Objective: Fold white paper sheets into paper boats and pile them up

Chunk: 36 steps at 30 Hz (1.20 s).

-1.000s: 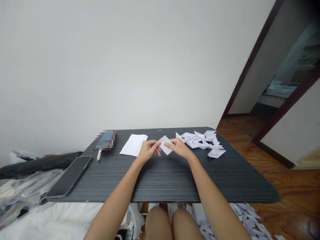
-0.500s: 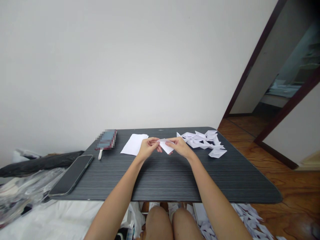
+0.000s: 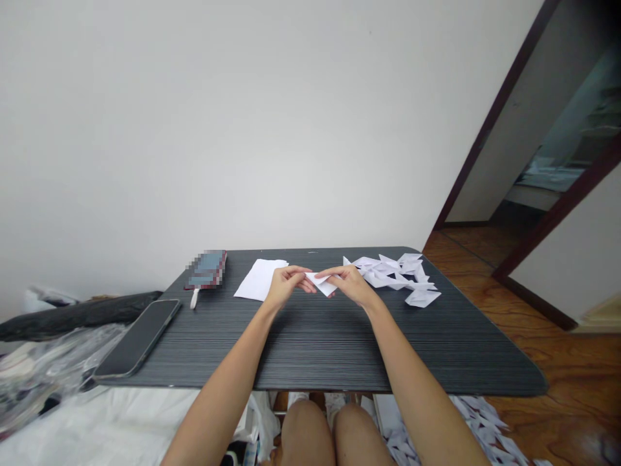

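Note:
A small folded piece of white paper [image 3: 326, 287] is held above the middle of the dark table. My left hand [image 3: 287, 287] pinches its left corner between thumb and fingers. On the other side, my right hand [image 3: 350, 285] is closed on the paper, with thumb and fingertips along its upper right edge. Some fingertips are hidden behind the paper. Just left of my left hand lies a stack of white paper sheets [image 3: 258, 279]. Several folded white paper pieces [image 3: 388, 272] lie in a loose pile to the right of my right hand.
The black table [image 3: 310, 356] stands against a white wall. A phone [image 3: 138, 340] lies at its left front edge, and a blurred-out item [image 3: 207, 268] with a white strap is at the back left. More folded papers [image 3: 480, 421] are below the table on the right.
The fingers of my right hand have shifted along the paper's upper edge, and a folded flap now shows there. Both hands stay in nearly the same place.

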Motion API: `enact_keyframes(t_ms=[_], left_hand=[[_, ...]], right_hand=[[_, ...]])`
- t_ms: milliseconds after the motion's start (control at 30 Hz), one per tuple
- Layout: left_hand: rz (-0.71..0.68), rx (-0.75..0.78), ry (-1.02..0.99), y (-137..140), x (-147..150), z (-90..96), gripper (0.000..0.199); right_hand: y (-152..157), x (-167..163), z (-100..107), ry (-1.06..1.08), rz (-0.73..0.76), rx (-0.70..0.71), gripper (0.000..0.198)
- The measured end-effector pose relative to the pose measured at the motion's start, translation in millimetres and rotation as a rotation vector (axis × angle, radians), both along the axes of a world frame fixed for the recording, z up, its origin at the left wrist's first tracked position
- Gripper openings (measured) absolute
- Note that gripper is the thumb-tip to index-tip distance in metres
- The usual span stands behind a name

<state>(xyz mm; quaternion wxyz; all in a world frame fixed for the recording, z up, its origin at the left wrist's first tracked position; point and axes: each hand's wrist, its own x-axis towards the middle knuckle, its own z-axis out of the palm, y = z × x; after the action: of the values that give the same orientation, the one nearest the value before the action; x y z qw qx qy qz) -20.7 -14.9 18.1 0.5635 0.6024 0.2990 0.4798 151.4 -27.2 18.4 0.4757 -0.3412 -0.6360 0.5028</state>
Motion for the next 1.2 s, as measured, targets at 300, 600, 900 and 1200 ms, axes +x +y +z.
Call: enact_keyframes(t_ms=[300, 600, 900, 1200], left_hand=[[-0.013, -0.063, -0.013, -2, 2, 2.5, 0.031], [-0.035, -0.031, 0.05, -4, 4, 2.9, 0.033], [-0.124, -0.012, 0.149, -8, 5, 3.8, 0.033], [0.013, 0.118, 0.19, -9, 8, 0.4, 0.03]], right_hand=[[-3, -2, 1, 0.044, 0.005, -0.056, 0.015], [-7, -4, 3, 0.059, 0.03, -0.059, 0.013], [-7, -1, 2, -0.032, 0.086, -0.017, 0.014], [-2, -4, -1, -0.034, 0.01, 0.001, 0.026]])
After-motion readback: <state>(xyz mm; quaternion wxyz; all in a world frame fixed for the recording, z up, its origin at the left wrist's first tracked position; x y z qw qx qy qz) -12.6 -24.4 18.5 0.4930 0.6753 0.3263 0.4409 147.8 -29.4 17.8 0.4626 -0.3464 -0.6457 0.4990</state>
